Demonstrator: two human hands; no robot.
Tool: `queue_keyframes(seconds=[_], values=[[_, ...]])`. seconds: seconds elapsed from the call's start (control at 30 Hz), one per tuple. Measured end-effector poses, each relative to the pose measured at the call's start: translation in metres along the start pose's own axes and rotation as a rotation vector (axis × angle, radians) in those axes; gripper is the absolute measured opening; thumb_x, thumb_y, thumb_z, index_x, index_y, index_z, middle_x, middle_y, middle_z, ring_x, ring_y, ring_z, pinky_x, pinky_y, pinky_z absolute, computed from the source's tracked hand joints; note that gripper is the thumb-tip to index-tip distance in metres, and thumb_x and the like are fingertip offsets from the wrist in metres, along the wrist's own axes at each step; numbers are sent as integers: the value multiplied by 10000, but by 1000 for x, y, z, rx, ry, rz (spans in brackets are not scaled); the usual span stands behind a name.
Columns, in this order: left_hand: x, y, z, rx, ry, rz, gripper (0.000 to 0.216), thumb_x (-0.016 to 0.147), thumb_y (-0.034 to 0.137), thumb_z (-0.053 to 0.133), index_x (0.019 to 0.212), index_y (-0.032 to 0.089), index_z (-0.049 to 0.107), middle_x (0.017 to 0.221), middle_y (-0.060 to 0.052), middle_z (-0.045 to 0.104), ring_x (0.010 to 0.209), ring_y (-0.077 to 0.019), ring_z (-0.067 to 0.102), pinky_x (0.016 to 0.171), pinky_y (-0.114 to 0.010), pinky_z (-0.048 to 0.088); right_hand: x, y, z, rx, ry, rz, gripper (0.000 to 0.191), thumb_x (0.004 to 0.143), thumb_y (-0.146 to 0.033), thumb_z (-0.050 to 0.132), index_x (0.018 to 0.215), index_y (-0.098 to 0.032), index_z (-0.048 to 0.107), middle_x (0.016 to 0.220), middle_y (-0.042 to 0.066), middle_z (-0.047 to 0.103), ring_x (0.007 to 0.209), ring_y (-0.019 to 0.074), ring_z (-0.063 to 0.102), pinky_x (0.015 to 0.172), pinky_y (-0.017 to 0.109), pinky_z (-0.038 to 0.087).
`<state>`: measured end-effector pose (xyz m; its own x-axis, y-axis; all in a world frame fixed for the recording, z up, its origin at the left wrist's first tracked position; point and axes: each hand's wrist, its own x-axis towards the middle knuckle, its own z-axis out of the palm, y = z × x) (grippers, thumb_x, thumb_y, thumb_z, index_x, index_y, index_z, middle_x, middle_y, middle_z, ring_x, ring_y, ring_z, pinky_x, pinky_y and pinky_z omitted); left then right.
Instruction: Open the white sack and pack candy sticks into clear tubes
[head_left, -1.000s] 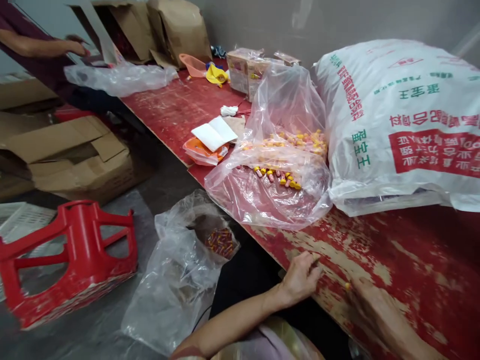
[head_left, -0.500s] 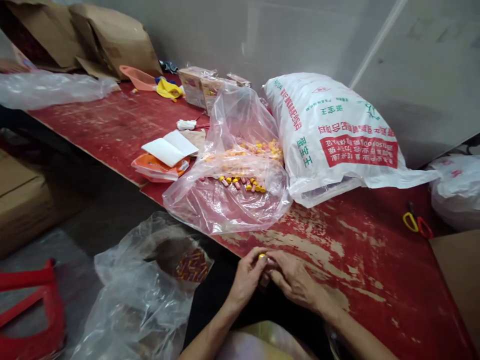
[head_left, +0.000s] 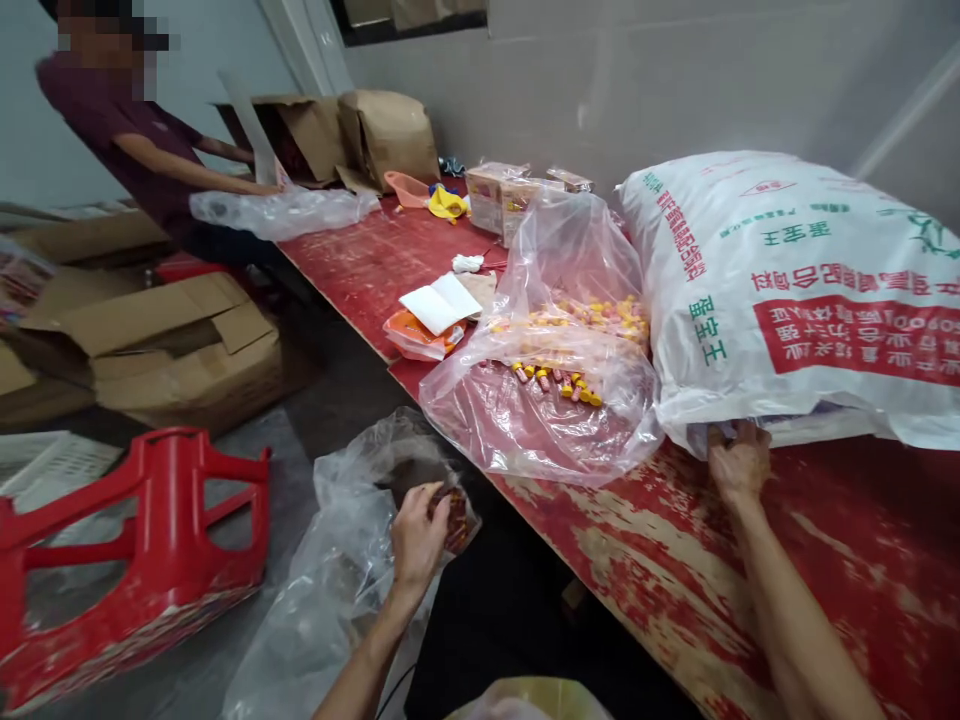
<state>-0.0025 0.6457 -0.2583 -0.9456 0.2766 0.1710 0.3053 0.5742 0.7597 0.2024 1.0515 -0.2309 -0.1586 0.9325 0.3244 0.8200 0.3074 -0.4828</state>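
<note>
Head view: white sack (head_left: 757,230) on red table (head_left: 862,560), mouth toward me, long axis unclear. My right hand (head_left: 739,462) at mouth, fingertips hidden; left hand (head_left: 418,530) curled over clear bag (head_left: 330,560) holding tubes (head_left: 460,525); cannot tell either grip. Pinkish bag (head_left: 540,445): yellow-capped pieces (head_left: 574,388).

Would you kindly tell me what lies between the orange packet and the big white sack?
In the head view, a clear plastic bag with small yellow-capped pieces lies between the orange packet and the white sack.

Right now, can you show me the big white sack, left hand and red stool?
Big white sack (head_left: 791,250): head view, its printed side.
Left hand (head_left: 416,535): head view, its back.
Red stool (head_left: 176,510): head view, its middle.
</note>
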Motion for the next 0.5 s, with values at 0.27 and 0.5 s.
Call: queue_keyframes(seconds=[0.27,0.5], values=[[97,134,97,59,-176,314,183,890,169,476,908,163,659,910,-74,652,812,-169,620,772,-281,479,-9,6,-5,237,41,61,424,744,-479,510,953,-137,647,810,111,621,767,262,561,766,416,440],[152,153,161,134,-199,186,152,784,99,550,894,133,650,1059,-168,636,940,-295,622,801,-379,457,-80,28,-24,500,-218,-16,442,721,-545,567,947,-168,615,852,79,664,721,205,595,673,317,477]])
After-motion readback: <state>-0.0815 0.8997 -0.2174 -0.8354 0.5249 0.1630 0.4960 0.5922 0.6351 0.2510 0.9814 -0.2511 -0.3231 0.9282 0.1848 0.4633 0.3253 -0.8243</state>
